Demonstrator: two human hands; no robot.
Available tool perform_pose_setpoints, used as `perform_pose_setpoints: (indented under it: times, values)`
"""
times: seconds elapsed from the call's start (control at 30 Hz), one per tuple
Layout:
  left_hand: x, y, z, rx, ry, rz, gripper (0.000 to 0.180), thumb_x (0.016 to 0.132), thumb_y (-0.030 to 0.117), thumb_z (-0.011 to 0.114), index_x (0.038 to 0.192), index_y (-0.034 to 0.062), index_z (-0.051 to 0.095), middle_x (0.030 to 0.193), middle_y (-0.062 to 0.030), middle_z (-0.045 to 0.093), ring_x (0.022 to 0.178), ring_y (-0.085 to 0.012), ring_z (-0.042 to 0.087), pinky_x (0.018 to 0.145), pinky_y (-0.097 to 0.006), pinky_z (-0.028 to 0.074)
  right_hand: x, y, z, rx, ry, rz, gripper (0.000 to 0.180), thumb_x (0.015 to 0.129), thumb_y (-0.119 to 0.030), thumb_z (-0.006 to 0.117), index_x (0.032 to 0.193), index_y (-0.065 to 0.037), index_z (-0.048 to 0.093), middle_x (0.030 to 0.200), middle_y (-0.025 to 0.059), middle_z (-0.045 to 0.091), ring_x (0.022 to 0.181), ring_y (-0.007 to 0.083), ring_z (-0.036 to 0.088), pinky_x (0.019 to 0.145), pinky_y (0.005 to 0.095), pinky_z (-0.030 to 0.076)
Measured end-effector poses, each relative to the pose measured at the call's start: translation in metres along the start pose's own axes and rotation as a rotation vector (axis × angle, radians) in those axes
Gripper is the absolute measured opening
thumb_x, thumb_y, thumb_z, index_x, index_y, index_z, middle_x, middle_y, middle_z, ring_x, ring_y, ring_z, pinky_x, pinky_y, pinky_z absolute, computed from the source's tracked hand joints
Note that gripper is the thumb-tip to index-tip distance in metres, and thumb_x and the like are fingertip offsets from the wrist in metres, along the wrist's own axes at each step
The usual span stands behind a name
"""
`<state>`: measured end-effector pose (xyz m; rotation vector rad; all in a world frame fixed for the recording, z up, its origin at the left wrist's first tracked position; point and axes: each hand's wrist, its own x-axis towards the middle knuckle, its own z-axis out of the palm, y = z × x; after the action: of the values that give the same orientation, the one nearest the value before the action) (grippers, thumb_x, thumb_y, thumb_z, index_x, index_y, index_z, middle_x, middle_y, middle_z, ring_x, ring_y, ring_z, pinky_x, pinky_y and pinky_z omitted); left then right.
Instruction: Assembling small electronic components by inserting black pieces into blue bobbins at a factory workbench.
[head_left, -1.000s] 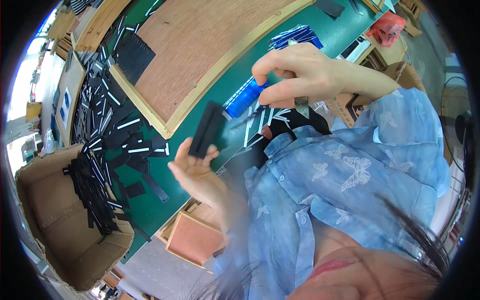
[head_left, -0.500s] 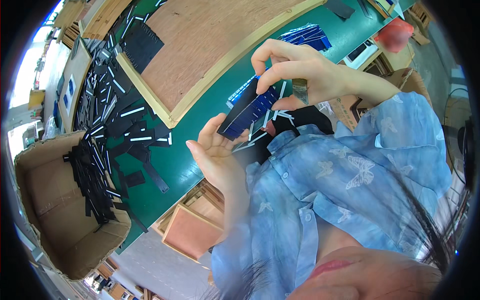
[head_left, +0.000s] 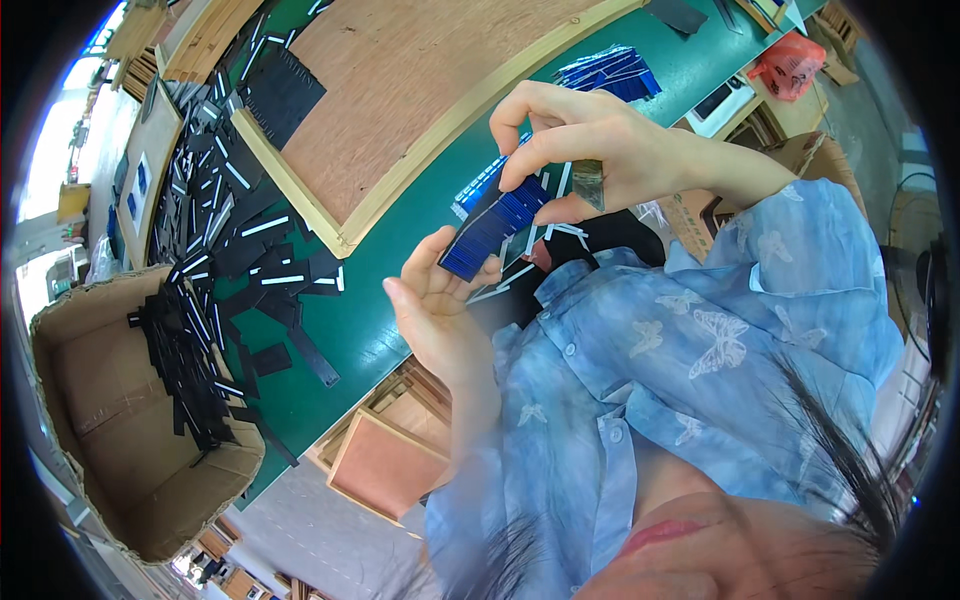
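Observation:
A dark blue strip with fine cross lines and a black edge is held at a slant in front of my chest. My right hand pinches its upper end between thumb and fingers. A small greenish, glassy-looking piece shows against that hand's fingers. My left hand supports the lower end with its fingertips, its thumb standing apart. Behind the strip, a blue-and-silver bundle lies on the green table. Several thin white strips show below the right hand.
A wood-framed board lies on the table, with a stack of blue pieces beside it. Black strips with white edges heap at the left, spilling into a cardboard box. A red plastic bag is at the far right.
The blue strip has turned so more of its lined blue face shows and less of its black side. My right hand has shifted slightly left and down.

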<state>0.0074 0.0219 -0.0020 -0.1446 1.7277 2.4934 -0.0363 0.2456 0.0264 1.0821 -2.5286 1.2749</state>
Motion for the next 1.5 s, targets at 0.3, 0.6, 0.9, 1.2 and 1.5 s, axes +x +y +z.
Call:
perform_pose_setpoints:
  times: [0.3, 0.6, 0.9, 1.2, 1.5]
  values:
    - [-0.007, 0.008, 0.013, 0.076, 0.052, -0.049, 0.028, 0.095, 0.016, 0.050, 0.109, -0.0088, 0.055, 0.084, -0.0161, 0.063, 0.063, -0.0177, 0.063, 0.057, -0.023, 0.054, -0.001, -0.004, -0.004, 0.066, 0.056, 0.012, 0.028, 0.063, -0.012, 0.079, 0.087, -0.010, 0.066, 0.100, 0.0018, 0.054, 0.087, 0.0199, 0.058, 0.070, 0.0308, 0.048]
    - [-0.006, 0.010, 0.013, 0.044, 0.101, -0.082, 0.030, 0.096, 0.018, 0.049, 0.110, -0.0083, 0.054, 0.086, -0.0159, 0.063, 0.065, -0.0172, 0.063, 0.058, -0.024, 0.054, 0.001, -0.010, -0.004, 0.030, 0.049, 0.007, 0.026, 0.063, -0.015, 0.078, 0.086, -0.012, 0.066, 0.098, 0.0009, 0.054, 0.084, 0.0195, 0.059, 0.067, 0.0317, 0.047]
    - [-0.006, 0.017, 0.011, 0.058, 0.072, -0.105, 0.031, 0.097, 0.019, 0.048, 0.111, -0.0081, 0.053, 0.087, -0.0151, 0.063, 0.066, -0.0165, 0.062, 0.058, -0.024, 0.053, 0.004, -0.014, -0.004, 0.078, 0.080, -0.037, 0.025, 0.064, -0.015, 0.077, 0.086, -0.011, 0.067, 0.097, 0.0006, 0.054, 0.084, 0.0191, 0.059, 0.067, 0.0312, 0.047]
    - [-0.003, 0.014, 0.010, 0.029, 0.052, -0.119, 0.031, 0.097, 0.019, 0.048, 0.111, -0.0076, 0.054, 0.088, -0.0152, 0.063, 0.066, -0.0164, 0.062, 0.059, -0.024, 0.054, 0.001, -0.011, -0.003, 0.064, 0.085, -0.042, 0.026, 0.064, -0.015, 0.078, 0.087, -0.011, 0.067, 0.098, 0.0015, 0.054, 0.084, 0.0199, 0.059, 0.068, 0.0314, 0.047]
    - [-0.005, 0.017, 0.009, 0.027, 0.062, -0.088, 0.031, 0.096, 0.020, 0.049, 0.110, -0.0074, 0.054, 0.088, -0.0150, 0.063, 0.066, -0.0159, 0.062, 0.058, -0.024, 0.054, 0.006, -0.015, -0.004, 0.098, 0.087, -0.076, 0.027, 0.063, -0.014, 0.079, 0.087, -0.011, 0.067, 0.099, 0.0016, 0.054, 0.085, 0.0199, 0.059, 0.069, 0.0312, 0.048]
